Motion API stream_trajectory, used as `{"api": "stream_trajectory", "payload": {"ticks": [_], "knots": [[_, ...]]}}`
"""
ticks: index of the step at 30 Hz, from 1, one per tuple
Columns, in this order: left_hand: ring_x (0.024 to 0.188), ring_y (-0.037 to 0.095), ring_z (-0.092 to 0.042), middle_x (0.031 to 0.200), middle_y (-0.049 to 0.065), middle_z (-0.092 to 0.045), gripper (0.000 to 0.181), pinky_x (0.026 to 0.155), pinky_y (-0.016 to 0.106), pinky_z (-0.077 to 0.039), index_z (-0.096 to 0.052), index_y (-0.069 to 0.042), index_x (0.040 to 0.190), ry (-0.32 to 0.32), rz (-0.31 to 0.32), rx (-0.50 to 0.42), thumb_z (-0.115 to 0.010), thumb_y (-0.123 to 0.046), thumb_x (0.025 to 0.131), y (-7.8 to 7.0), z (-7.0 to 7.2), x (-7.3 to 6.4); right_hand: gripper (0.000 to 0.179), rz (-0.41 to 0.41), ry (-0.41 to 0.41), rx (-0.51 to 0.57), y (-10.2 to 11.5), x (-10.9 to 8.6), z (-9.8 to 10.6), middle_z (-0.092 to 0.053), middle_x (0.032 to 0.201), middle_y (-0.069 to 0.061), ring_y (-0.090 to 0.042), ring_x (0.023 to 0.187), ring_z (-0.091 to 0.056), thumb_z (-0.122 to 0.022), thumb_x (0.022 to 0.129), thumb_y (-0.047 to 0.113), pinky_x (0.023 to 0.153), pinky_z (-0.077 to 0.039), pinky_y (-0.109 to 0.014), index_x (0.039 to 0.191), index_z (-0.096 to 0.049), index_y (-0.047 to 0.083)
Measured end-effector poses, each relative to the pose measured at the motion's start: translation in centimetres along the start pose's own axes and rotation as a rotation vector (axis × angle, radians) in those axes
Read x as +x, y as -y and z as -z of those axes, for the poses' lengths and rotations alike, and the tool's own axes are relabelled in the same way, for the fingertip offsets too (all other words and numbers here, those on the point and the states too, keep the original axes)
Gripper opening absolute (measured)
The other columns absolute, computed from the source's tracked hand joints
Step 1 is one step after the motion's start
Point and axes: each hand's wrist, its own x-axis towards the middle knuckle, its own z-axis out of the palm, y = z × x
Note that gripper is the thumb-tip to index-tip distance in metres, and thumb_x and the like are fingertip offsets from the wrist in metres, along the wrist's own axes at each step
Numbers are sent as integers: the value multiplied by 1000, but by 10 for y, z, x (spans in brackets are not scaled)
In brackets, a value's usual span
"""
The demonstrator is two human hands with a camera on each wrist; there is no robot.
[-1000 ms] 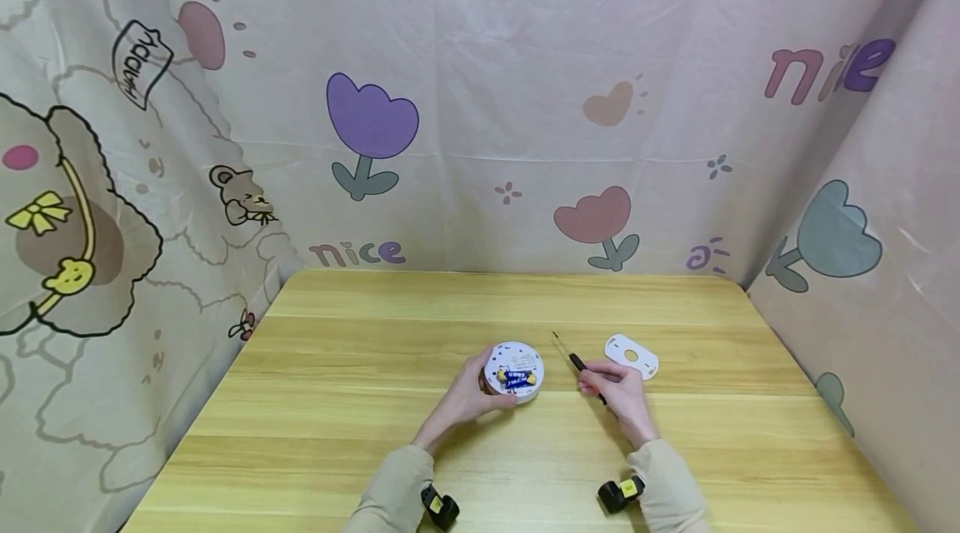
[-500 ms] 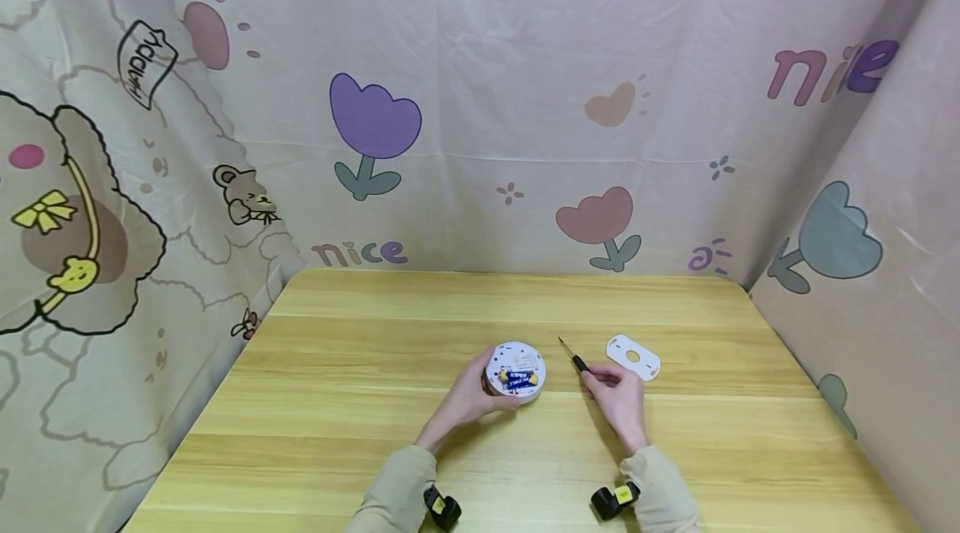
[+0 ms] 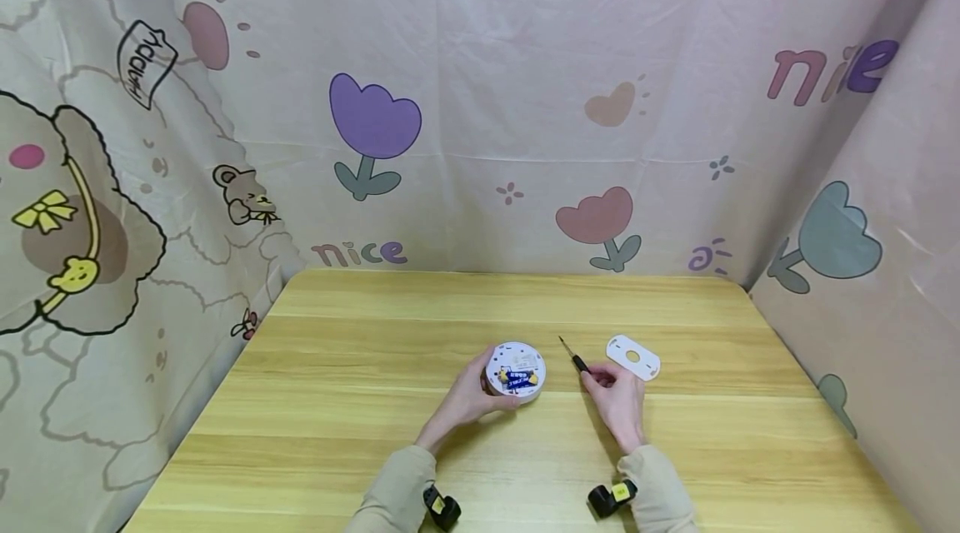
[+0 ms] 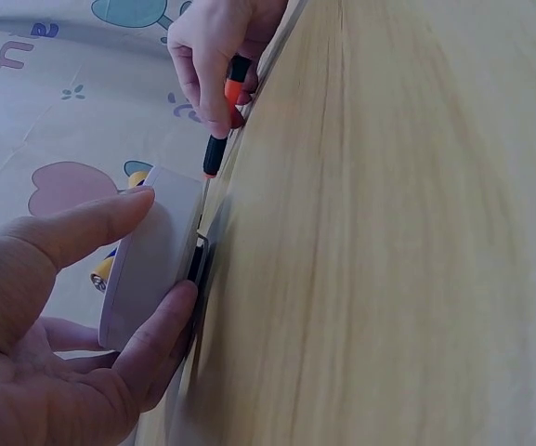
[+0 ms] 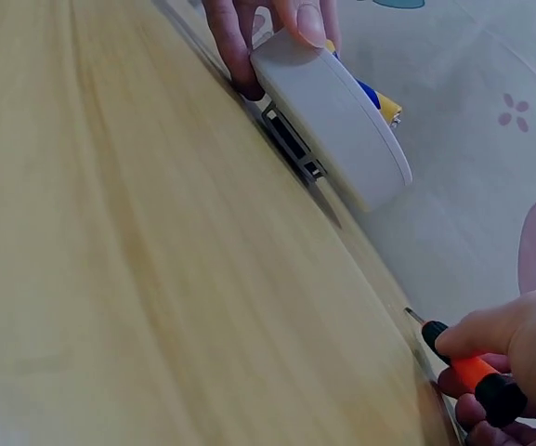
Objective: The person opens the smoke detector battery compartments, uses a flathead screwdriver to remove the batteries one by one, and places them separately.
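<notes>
My left hand (image 3: 471,393) grips a round white smoke alarm (image 3: 527,358) by its side, thumb near the front edge and fingers around the far side. Its upper face has small slots, a label and a blue-and-yellow battery (image 5: 389,109). In the right wrist view a dark slotted part shows under its body, close over the table. To the right, my right hand (image 3: 619,406) pinches a small screwdriver (image 3: 579,363) with a black and orange handle. The screwdriver's thin tip points away and to the left, apart from the alarm.
A white oval mounting plate (image 3: 621,348) with slots and a central hole lies just beyond my right hand. The wooden table (image 3: 360,350) meets a printed cloth (image 3: 465,208) at its back edge. Cloth also hangs at both sides.
My right hand has shifted its hold on the screwdriver, with fingers drawn together toward its handle's rear. The tip has dropped slightly right. The left hand and smoke alarm have stayed almost still.
</notes>
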Motion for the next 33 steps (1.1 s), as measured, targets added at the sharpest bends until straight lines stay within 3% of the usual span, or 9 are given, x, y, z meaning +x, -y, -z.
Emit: {"api": "stream_trajectory", "payload": {"ticks": [13, 33], "knots": [[126, 36, -36, 139, 21, -36, 100, 107, 53, -28, -22, 1, 139, 5, 4, -10, -80, -25, 62, 0, 1, 1, 8, 90, -35, -26, -1, -1, -6, -63, 59, 4, -1, 49, -50, -75, 66, 10, 44, -38, -10, 70, -69, 11], [126, 36, -36, 139, 22, -34, 100, 107, 51, -29, -22, 1, 139, 9, 13, -13, -80, -24, 61, 1, 0, 0, 12, 48, -12, -35, -3, -3, -6, -63, 63, 3, -2, 53, -50, -75, 65, 13, 48, -39, -13, 75, -68, 11]]}}
